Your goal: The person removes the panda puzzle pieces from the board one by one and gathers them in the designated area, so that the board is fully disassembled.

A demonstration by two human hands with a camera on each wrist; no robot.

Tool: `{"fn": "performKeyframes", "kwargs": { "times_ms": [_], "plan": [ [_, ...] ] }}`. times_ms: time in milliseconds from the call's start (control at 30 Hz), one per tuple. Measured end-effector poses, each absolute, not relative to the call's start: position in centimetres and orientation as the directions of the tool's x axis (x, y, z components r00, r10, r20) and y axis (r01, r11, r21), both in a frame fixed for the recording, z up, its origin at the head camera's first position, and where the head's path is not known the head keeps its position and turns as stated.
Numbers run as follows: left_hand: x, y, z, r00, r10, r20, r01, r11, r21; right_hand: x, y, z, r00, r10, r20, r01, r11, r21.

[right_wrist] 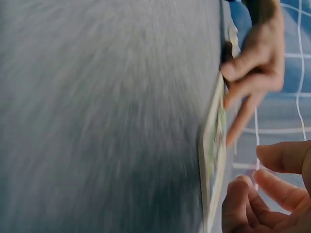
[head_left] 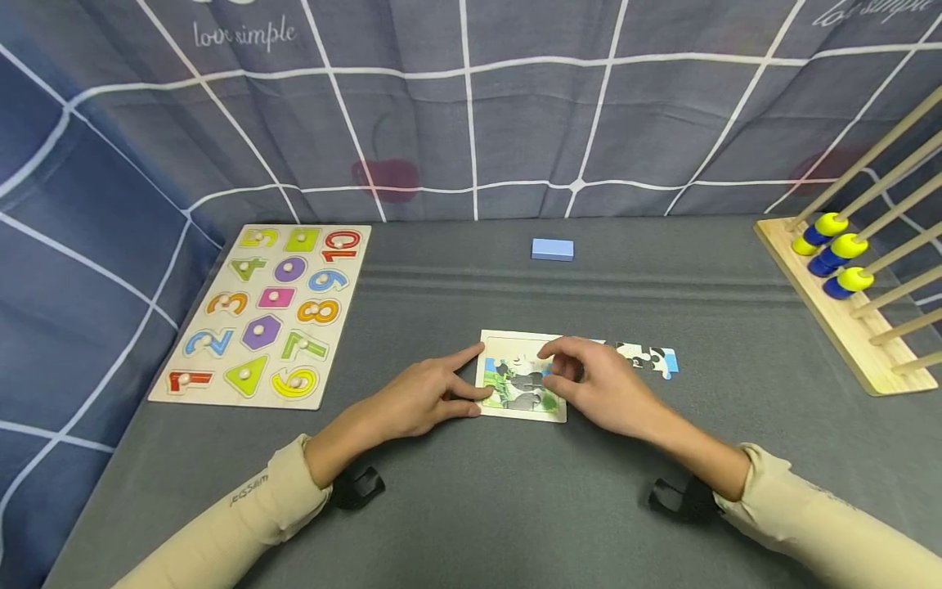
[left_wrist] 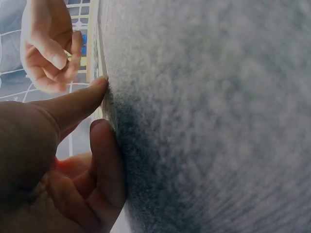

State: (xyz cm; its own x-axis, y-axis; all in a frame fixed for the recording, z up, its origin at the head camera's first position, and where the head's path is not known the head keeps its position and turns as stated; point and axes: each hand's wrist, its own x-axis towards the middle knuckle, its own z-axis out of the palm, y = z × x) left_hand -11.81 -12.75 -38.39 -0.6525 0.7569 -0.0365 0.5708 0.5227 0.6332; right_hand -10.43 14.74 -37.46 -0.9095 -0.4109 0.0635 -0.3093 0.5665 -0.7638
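A small jigsaw board with a pale frame lies flat on the grey table. Black, white and green picture pieces show inside it, and its right part is hidden by a hand. My left hand rests at the board's left side, fingers spread, fingertips on the frame and the picture's edge. Over the right side of the board hovers my right hand, fingers bent. In the right wrist view its thumb stands apart from the fingers, with nothing between. Loose jigsaw pieces lie just beyond this hand, partly covered.
At the left lies a board of knobbed numbers and shapes. A blue block sits behind the jigsaw. To the right stands a wooden rack with dowels and yellow and blue beads. A checked cloth hangs along the back.
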Motion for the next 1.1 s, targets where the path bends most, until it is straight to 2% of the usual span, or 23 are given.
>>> {"fn": "performKeyframes", "kwargs": {
  "times_ms": [233,467,733,1100],
  "plan": [
    [-11.8,-12.5,-38.3,-0.660,0.749,-0.053,0.572,0.548,0.611,-11.0,12.3,-38.3,-0.861,-0.506,0.048,-0.349,0.520,-0.780],
    [-11.9,-12.5,-38.3,-0.666,0.743,-0.067,0.559,0.557,0.614,-11.8,11.6,-38.5,-0.852,-0.523,0.030,-0.366,0.554,-0.747],
    [-11.9,-12.7,-38.4,-0.665,0.744,-0.066,0.559,0.554,0.617,-12.1,11.1,-38.4,-0.826,-0.563,-0.013,-0.417,0.628,-0.657],
    [-11.9,-12.7,-38.3,-0.670,0.738,-0.074,0.553,0.564,0.614,-11.8,10.8,-38.4,-0.837,-0.547,-0.023,-0.414,0.660,-0.628]
  ]
}}
